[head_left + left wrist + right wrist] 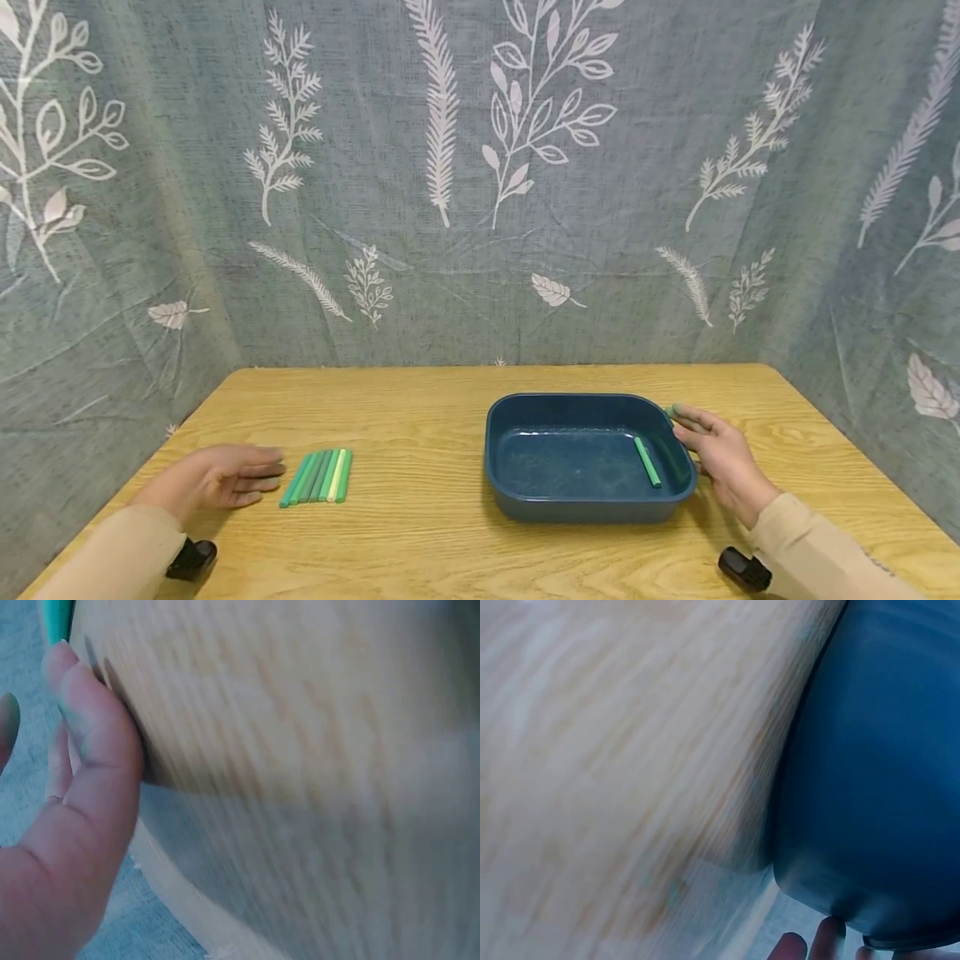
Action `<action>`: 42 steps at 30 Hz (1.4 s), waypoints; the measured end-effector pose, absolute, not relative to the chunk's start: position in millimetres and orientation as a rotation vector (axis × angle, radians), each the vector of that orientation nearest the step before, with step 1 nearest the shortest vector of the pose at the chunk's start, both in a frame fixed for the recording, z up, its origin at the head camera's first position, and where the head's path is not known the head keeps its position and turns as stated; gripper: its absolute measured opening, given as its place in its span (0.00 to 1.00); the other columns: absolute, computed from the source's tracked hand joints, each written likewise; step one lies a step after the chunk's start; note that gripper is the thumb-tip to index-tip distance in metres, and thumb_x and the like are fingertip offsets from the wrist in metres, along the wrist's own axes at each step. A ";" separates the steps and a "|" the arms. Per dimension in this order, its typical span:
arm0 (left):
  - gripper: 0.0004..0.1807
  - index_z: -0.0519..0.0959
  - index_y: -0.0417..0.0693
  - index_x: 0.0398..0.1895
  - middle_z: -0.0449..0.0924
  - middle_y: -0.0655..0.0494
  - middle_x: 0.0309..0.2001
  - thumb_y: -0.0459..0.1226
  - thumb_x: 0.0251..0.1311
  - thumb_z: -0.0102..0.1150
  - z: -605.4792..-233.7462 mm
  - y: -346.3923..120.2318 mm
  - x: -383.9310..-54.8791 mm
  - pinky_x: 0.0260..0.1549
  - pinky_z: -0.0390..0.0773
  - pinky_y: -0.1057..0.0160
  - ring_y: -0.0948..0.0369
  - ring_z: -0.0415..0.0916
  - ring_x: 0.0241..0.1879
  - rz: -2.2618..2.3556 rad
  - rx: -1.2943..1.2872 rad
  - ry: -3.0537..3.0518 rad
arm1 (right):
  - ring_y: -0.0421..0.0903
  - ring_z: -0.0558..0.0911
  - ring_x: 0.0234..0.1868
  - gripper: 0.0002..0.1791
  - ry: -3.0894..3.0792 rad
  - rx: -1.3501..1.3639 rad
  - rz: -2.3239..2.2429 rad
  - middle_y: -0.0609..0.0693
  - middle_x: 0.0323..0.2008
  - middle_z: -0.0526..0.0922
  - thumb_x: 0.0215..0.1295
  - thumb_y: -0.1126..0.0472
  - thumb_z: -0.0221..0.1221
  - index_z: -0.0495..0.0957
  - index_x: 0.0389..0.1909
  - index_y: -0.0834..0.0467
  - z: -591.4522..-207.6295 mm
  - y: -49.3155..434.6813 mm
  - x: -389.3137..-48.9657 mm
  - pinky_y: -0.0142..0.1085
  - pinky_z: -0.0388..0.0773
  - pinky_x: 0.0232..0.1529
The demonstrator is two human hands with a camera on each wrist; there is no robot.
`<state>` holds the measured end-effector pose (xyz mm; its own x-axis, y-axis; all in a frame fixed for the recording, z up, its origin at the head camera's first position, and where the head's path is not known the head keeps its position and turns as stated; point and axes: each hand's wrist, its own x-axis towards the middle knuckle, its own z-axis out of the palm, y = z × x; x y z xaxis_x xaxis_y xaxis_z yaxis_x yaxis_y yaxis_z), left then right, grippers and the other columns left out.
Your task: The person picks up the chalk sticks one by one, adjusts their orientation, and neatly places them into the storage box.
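Set on the counter at 5 o'clock in the head view: dark blue dish, with one green stick lying loose toward its 3 o'clock end. Laid side by side between 7 and 8 o'clock: row of slim sticks, mostly greens and teals, with one pale yellow stick next to last at the 3 o'clock end.

Placed just off the row's 9 o'clock end: left hand, with fingers nearly straight, slightly apart, pinching nothing. Cannot tell from the blurred wrist view about fingertip contact. Placed at the dish's 3 o'clock end: right hand, with fingers spread, fairly straight, touching the rim.

Could skew the row by brushing its 9 o'clock end sideways, with no brace visible there. Could lift two sticks together because of such close packing, or snap one by pinching too hard. Could tip or drag the dish by pressing down on its 3 o'clock rim, and so set the loose stick rolling.

Hung beyond, toward 12 o'clock: leaf-patterned grey-blue cloth.
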<state>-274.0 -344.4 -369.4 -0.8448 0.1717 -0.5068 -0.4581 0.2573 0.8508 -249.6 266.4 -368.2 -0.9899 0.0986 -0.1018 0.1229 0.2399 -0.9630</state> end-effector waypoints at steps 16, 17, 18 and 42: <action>0.37 0.39 0.18 0.70 0.77 0.59 0.36 0.35 0.74 0.45 -367.1 -329.8 -275.6 0.36 0.77 0.69 0.64 0.76 0.34 1.466 -0.148 2.138 | 0.25 0.73 0.42 0.31 2.458 0.213 -1.911 0.66 0.72 0.53 0.77 0.60 0.47 0.51 0.75 0.64 -366.5 265.2 -250.3 0.33 0.78 0.39; 0.37 0.38 0.18 0.69 0.77 0.58 0.34 0.35 0.74 0.45 -366.5 -329.4 -275.2 0.35 0.77 0.69 0.64 0.76 0.34 1.460 -0.144 2.142 | 0.26 0.74 0.42 0.30 2.460 0.211 -1.912 0.66 0.72 0.54 0.77 0.60 0.47 0.51 0.75 0.64 -366.3 265.2 -250.6 0.33 0.79 0.39; 0.38 0.38 0.18 0.69 0.77 0.58 0.33 0.35 0.74 0.46 -366.0 -328.8 -274.7 0.35 0.77 0.69 0.64 0.76 0.33 1.453 -0.142 2.147 | 0.26 0.74 0.42 0.30 2.460 0.212 -1.912 0.66 0.72 0.54 0.77 0.60 0.47 0.51 0.75 0.64 -366.1 265.0 -250.8 0.33 0.79 0.39; 0.25 0.57 0.19 0.61 0.74 0.56 0.27 0.32 0.72 0.49 -367.1 -326.5 -269.5 0.26 0.76 0.73 0.67 0.73 0.25 1.402 -0.094 2.198 | 0.26 0.72 0.42 0.30 2.459 0.201 -1.892 0.67 0.72 0.53 0.78 0.59 0.46 0.51 0.74 0.65 -367.7 266.7 -249.5 0.34 0.78 0.39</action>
